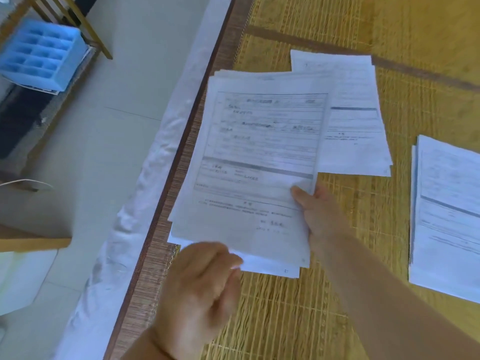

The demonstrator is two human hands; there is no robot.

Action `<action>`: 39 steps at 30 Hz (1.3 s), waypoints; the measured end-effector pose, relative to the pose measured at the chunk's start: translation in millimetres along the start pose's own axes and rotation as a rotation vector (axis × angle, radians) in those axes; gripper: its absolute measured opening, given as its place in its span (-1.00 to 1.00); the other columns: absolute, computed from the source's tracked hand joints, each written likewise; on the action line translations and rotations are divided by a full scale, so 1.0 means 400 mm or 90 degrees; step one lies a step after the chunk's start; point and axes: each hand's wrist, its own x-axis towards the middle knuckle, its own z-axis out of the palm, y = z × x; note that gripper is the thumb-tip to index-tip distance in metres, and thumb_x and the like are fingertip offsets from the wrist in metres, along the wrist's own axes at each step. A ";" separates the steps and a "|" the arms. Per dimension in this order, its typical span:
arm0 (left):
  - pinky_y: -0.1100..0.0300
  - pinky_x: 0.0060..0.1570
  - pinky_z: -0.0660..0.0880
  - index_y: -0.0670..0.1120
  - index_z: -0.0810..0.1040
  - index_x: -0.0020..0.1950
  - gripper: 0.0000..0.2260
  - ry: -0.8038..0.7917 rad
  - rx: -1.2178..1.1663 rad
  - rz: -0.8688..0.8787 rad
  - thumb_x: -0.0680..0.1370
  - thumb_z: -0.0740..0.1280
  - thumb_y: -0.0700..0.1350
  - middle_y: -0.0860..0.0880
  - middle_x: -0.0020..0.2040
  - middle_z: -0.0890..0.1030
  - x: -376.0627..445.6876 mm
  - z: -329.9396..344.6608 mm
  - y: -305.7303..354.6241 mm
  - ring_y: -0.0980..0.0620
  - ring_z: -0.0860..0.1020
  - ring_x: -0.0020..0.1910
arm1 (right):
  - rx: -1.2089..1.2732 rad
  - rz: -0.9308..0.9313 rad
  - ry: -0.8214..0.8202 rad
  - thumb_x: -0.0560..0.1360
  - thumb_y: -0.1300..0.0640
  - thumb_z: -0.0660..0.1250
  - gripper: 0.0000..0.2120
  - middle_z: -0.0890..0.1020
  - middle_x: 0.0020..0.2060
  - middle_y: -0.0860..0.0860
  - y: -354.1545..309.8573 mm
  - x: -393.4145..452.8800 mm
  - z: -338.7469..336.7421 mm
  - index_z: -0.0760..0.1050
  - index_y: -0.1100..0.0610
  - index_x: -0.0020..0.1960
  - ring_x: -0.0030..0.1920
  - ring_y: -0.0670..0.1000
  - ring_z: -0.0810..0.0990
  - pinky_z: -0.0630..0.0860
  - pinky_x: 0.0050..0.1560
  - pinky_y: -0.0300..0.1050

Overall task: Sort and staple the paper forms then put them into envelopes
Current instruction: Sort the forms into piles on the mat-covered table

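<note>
A stack of printed paper forms (254,157) lies near the left edge of a woven bamboo mat (298,320). My right hand (319,216) pinches the top form at its right edge, thumb on the sheet. My left hand (200,287) grips the stack's near bottom edge with curled fingers. A second pile of forms (355,120) lies partly under the stack, further back and to the right. A third pile (446,219) sits at the mat's right side. No stapler or envelope is in view.
The mat's brown cloth border (181,152) runs diagonally beside a white sheet edge (145,190). Beyond it is pale floor (117,87), with a blue compartment tray (41,55) on a wooden rack at the far left and a wooden ledge (31,242).
</note>
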 end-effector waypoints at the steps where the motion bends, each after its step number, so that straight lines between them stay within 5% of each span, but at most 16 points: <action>1: 0.25 0.09 0.42 -0.14 0.64 -0.03 -0.83 0.029 0.006 -0.033 0.50 0.28 -0.14 -0.04 -0.05 0.56 0.019 -0.015 -0.010 0.06 0.52 -0.04 | -0.016 -0.006 -0.006 0.57 0.18 0.32 -0.85 0.71 -0.08 -0.02 0.011 -0.001 0.011 0.57 -0.06 0.04 -0.06 0.05 0.70 0.63 0.00 0.13; 3: 0.29 0.28 0.31 -0.09 0.57 0.16 -0.72 0.008 0.026 -0.109 0.51 0.26 -0.02 -0.01 0.17 0.51 0.057 -0.018 -0.043 0.09 0.44 0.19 | -0.067 -0.029 -0.021 0.56 0.15 0.32 -0.84 0.70 -0.09 -0.05 0.025 -0.002 0.031 0.56 -0.11 -0.06 -0.03 0.04 0.68 0.60 0.07 0.15; 6: 0.17 0.36 0.29 0.03 0.49 0.33 -0.43 -0.231 0.014 -0.224 0.47 0.11 0.32 0.20 0.34 0.37 0.092 0.038 -0.082 0.19 0.29 0.37 | -0.151 -0.017 -0.047 0.57 0.08 0.29 -0.88 0.68 -0.01 -0.05 0.040 0.011 0.052 0.56 -0.13 -0.04 0.07 0.05 0.64 0.54 0.18 0.13; 9: 0.33 0.33 0.17 0.08 0.46 0.36 -0.22 -0.316 0.020 -0.342 0.38 -0.13 0.49 0.26 0.39 0.34 0.119 0.079 -0.077 0.24 0.26 0.41 | -0.112 0.086 -0.147 0.63 -0.12 0.12 -0.73 0.68 0.08 0.01 0.036 0.013 0.040 0.56 -0.06 0.11 0.07 0.06 0.64 0.56 0.17 0.06; 12: 0.24 0.18 0.33 0.12 0.44 0.35 -0.16 -0.384 -0.105 -0.493 0.28 -0.05 0.60 0.22 0.27 0.47 0.194 0.089 -0.035 0.13 0.44 0.30 | -0.023 0.145 -0.282 0.62 -0.23 -0.06 -0.54 0.66 0.11 -0.02 0.032 -0.008 0.014 0.55 -0.09 0.16 -0.02 0.07 0.67 0.61 -0.02 -0.04; 14: 0.24 -0.06 0.46 0.11 0.47 0.22 -0.32 -0.429 -0.159 -0.564 0.32 0.13 0.54 0.13 0.10 0.59 0.238 0.097 -0.023 0.11 0.57 0.07 | -0.032 0.148 -0.320 0.65 -0.14 0.00 -0.64 0.60 0.20 -0.05 0.032 -0.022 0.016 0.55 -0.11 0.16 0.01 0.04 0.66 0.61 -0.04 -0.10; 18: 0.31 -0.44 0.33 -0.09 0.50 0.18 -0.80 -0.327 -0.031 -0.542 0.59 0.24 -0.08 0.07 -0.22 0.49 0.266 0.095 -0.045 0.15 0.47 -0.30 | -0.235 0.091 -0.246 0.61 -0.01 0.22 -0.76 0.59 0.15 -0.16 0.016 -0.031 -0.018 0.56 -0.05 0.22 0.11 -0.09 0.57 0.55 0.05 -0.19; 22: 0.45 -0.39 0.33 0.13 0.08 0.53 -0.43 -0.250 -0.146 -0.518 0.61 0.24 -0.17 0.13 0.13 0.45 0.227 0.091 -0.056 0.27 0.45 -0.19 | -0.316 0.027 0.110 0.60 0.09 0.22 -0.77 0.62 0.05 -0.11 0.072 -0.050 -0.124 0.54 -0.04 0.21 -0.07 -0.08 0.59 0.56 -0.07 -0.09; 25: 0.41 -0.01 0.35 0.36 -0.16 0.48 -0.26 -0.249 -0.169 -0.451 0.61 0.25 -0.18 0.22 0.40 0.24 0.202 0.101 -0.061 0.26 0.39 0.14 | -0.222 0.145 0.069 0.58 0.15 0.26 -0.85 0.70 -0.11 -0.02 0.118 -0.059 -0.142 0.58 0.05 0.08 -0.07 0.01 0.68 0.61 0.00 -0.06; 27: 0.47 0.16 0.26 0.44 -0.10 0.42 -0.27 -0.246 -0.173 -0.396 0.60 0.25 -0.20 0.28 0.46 0.15 0.194 0.109 -0.067 0.34 0.27 0.27 | -0.209 0.187 -0.039 0.58 0.18 0.29 -0.89 0.71 -0.12 0.02 0.125 -0.066 -0.131 0.58 0.07 0.01 -0.08 0.00 0.69 0.62 -0.04 -0.12; 29: 0.59 0.20 0.19 0.37 0.20 0.39 -0.42 -0.258 -0.147 -0.333 0.60 0.25 -0.24 0.24 0.41 0.30 0.191 0.115 -0.073 0.37 0.29 0.29 | -0.187 0.177 -0.114 0.58 0.20 0.30 -0.88 0.72 -0.08 0.02 0.118 -0.064 -0.127 0.60 0.11 0.04 -0.05 -0.01 0.70 0.62 -0.01 -0.14; 32: 0.34 0.24 0.40 0.19 0.56 0.13 -0.71 -0.283 -0.116 -0.332 0.58 0.28 -0.21 0.07 0.15 0.57 0.189 0.128 -0.080 0.18 0.52 0.14 | -0.170 0.142 -0.159 0.56 0.16 0.34 -0.86 0.72 -0.03 0.00 0.106 -0.049 -0.126 0.62 0.15 0.06 0.01 0.00 0.69 0.58 0.12 -0.06; 35: 0.54 0.01 0.30 0.18 0.57 0.03 -0.85 -0.304 -0.084 -0.365 0.48 0.42 0.04 0.17 0.06 0.56 0.202 0.137 -0.059 0.22 0.50 0.07 | -0.220 0.112 -0.159 0.47 0.02 0.44 -0.79 0.72 -0.05 0.04 0.101 -0.041 -0.107 0.65 0.15 0.01 0.06 0.14 0.66 0.52 0.23 0.14; 39: 0.47 -0.12 0.28 0.13 0.57 0.03 -0.63 -0.303 -0.053 -0.389 0.33 0.45 0.27 0.21 0.02 0.49 0.209 0.156 -0.036 0.22 0.46 0.02 | -0.193 0.092 -0.175 0.29 -0.14 0.54 -0.49 0.64 0.00 0.28 0.108 -0.039 -0.072 0.59 0.25 -0.01 -0.04 0.25 0.63 0.40 0.27 0.29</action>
